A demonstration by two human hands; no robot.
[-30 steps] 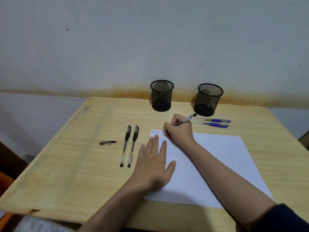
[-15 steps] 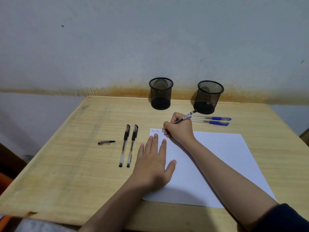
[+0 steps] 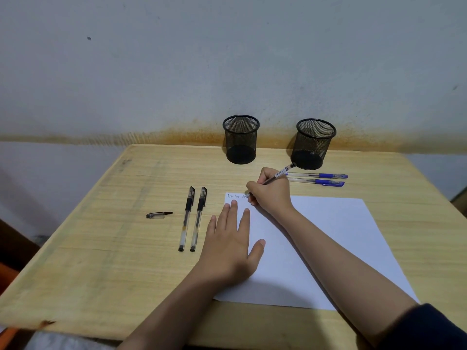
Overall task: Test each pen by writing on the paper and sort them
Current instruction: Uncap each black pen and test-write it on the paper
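One grip pinching pen, writing

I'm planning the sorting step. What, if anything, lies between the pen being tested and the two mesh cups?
Nothing blocks the way. The pen in the right hand points toward the right cup; two blue pens lie flat beside it, and the left cup stands beyond bare table.

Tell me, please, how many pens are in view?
5. Two black pens lie capped left of the paper; two blue pens lie beside the right cup; the right hand holds one pen.
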